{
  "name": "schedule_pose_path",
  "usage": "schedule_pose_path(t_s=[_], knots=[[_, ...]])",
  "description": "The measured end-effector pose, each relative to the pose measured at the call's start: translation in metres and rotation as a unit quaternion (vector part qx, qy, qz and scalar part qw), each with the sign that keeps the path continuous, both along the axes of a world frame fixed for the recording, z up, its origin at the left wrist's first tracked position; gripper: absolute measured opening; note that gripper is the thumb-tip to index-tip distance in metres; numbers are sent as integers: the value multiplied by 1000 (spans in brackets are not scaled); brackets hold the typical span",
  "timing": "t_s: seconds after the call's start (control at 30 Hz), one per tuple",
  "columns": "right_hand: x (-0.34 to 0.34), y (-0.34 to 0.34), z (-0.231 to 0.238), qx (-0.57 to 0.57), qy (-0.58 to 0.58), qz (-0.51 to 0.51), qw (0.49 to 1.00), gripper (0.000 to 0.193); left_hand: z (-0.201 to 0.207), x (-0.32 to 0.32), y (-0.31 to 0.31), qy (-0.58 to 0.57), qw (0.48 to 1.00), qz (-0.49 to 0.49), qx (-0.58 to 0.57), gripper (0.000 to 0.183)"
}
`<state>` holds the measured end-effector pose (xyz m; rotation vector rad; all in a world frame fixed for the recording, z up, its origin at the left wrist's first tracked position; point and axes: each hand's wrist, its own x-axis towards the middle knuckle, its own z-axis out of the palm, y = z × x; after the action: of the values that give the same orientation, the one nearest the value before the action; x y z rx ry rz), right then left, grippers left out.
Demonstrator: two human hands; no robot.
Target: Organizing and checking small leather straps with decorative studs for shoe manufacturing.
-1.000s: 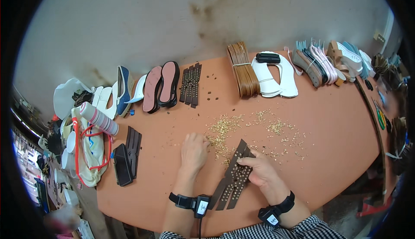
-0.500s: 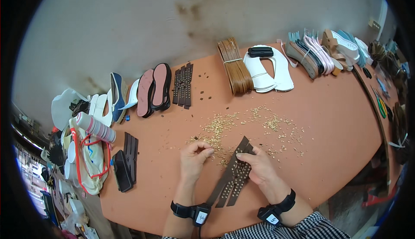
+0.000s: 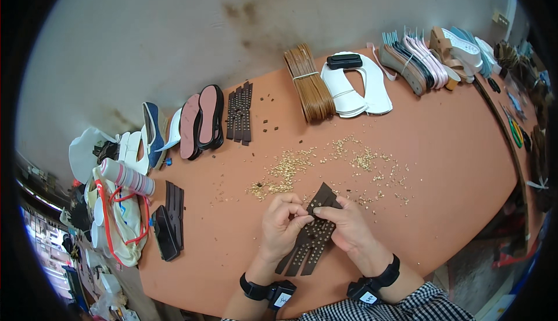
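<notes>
A dark brown shoe upper piece with slits and rows of gold studs [image 3: 311, 244] is held at a slant above the table by my right hand [image 3: 350, 228]. The thumb lies on its face near the top and the other fingers are behind it. At the left edge of the piece, my left hand [image 3: 283, 228] is closed in a pinch, its fingertips close to my right thumb. Whatever sits between those fingertips is too small to make out. Beyond both hands, loose gold studs [image 3: 290, 167] lie scattered across the orange-brown table [image 3: 459, 181].
Studded brown pieces [image 3: 239, 112] lie beside pink-topped soles [image 3: 209, 117]. Farther right are a bundle of brown strips [image 3: 309, 83] and white sole-shaped sheets [image 3: 378, 91]. Wedge soles [image 3: 407, 68] stand at the back right. Plain dark strips [image 3: 174, 210] and a bag [image 3: 125, 228] are left.
My left hand has moved right, from beside the studded piece to its edge, close to my right thumb. My right hand keeps its hold. The view has shifted slightly.
</notes>
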<state>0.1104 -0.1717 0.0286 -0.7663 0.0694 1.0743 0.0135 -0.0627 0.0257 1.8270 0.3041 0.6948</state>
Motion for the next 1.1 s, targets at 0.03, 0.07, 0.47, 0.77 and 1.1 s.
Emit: schedule_pose_path(t_s=[0.03,0.07,0.47,0.77,1.1], knots=[[0,0,0,5,3,0,1000,16,-1,0,-1,-4,1000,1,-16,14],[0,0,-1,9,6,1,1000,16,-2,0,-1,-7,999,3,-32,14],[-3,-1,-2,20,-15,13,1000,19,-4,0,4,-17,1000,12,-8,13],[-6,-1,-4,12,-94,10,995,18,-12,1,4,-51,986,-8,-162,14],[-3,-1,-6,2,-122,40,992,17,-8,-1,10,-25,991,-24,-131,12]])
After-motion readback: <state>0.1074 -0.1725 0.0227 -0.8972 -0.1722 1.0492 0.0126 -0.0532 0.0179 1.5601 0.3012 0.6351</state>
